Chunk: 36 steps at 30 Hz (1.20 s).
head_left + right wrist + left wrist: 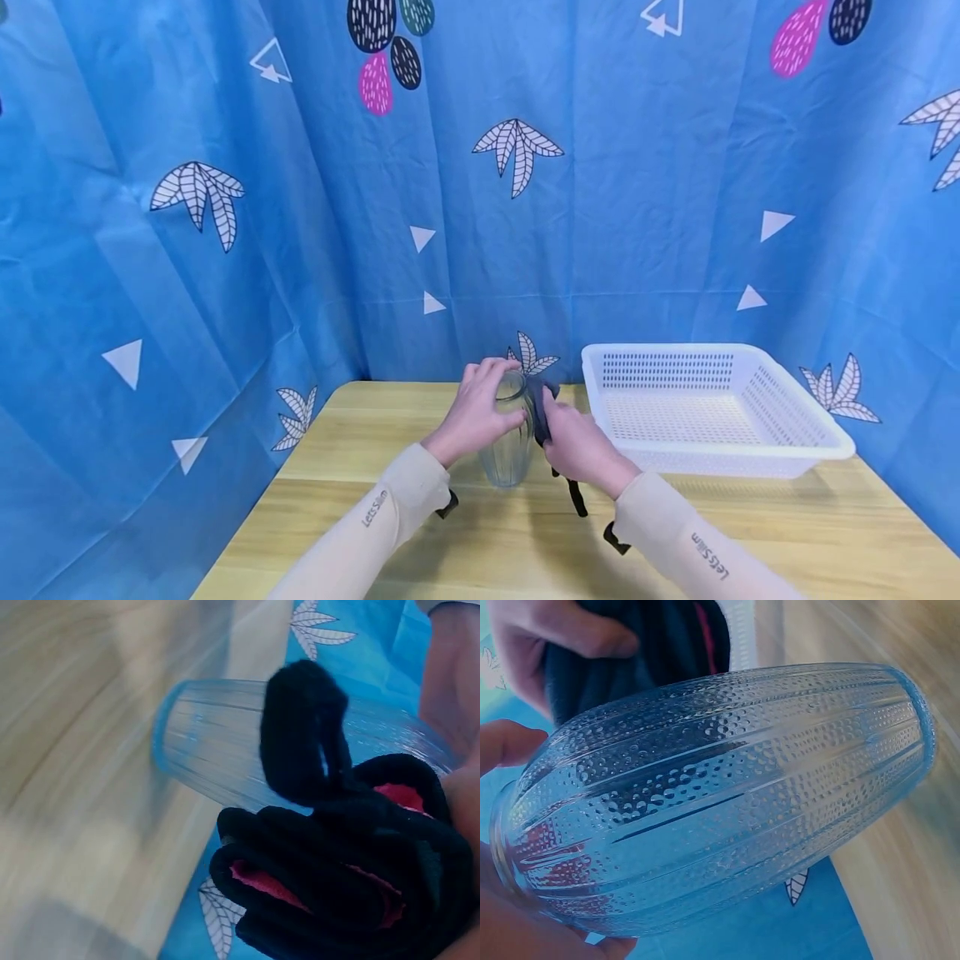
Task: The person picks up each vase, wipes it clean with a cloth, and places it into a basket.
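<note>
A clear glass vase (506, 462), ribbed and dimpled, stands upright, slightly tilted in the head view. My left hand (482, 407) grips it around the neck, fingers and thumb on either side just under the rim. My right hand (581, 446) holds a folded dark cloth (537, 408) beside the vase's right side. Pink shows between the layers of the cloth (322, 870) in the right wrist view, and a loop of it sticks out over the vase. In the left wrist view the vase (735, 787) lies across the front, with the cloth (645, 671) behind it.
A white perforated plastic basket (750, 457) stands at the right of the wooden table (480, 550). A dark strap (577, 498) hangs below my right hand. A blue patterned curtain (622, 233) closes off the back and sides.
</note>
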Available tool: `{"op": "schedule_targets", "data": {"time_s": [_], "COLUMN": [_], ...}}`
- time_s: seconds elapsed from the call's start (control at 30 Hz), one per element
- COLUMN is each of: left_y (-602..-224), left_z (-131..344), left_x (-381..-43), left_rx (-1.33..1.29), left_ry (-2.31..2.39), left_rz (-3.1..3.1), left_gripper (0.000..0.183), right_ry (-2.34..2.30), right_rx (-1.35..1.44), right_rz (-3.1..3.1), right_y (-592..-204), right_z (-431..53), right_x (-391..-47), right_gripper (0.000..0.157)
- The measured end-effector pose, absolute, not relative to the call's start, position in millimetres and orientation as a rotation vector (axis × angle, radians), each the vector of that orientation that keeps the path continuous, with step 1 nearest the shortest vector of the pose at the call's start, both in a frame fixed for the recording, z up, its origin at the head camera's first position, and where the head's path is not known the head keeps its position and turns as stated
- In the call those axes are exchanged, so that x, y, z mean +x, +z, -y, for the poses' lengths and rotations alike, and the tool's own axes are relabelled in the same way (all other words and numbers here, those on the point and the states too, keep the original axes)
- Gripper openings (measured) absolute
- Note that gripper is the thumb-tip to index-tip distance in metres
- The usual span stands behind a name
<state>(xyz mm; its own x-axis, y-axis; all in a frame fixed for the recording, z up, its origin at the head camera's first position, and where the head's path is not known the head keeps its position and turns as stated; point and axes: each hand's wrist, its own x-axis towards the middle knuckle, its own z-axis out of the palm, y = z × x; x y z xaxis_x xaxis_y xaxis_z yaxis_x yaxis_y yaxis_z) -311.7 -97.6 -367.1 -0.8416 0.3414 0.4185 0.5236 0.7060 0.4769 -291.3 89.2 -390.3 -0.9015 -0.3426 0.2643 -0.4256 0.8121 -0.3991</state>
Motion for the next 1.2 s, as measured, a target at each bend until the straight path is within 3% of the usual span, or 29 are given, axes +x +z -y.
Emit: {"op": "schedule_targets", "data": {"time_s": [0.57,0.87,1.2], "left_y": [-372,-367,-361], "left_z": [100,100,103], "left_x": [-311,-309,-307], "left_rx": [-0.681,-0.642,-0.708], "left_ry": [-0.813,-0.676,-0.917], "left_rz": [2.588,2.621,2.609], "left_gripper": [0.059,0.061,0.059], "right_ry": [0.924,1.037,1.033], "right_rx": [0.622,0.602,0.514], "right_rz": [3.077,2.912,2.783], "right_y": [-437,-408,-370], "right_z": [-88,-94,-92], "right_x": [-286,-286,-285], "right_gripper": [0.080,0.079,0.082]}}
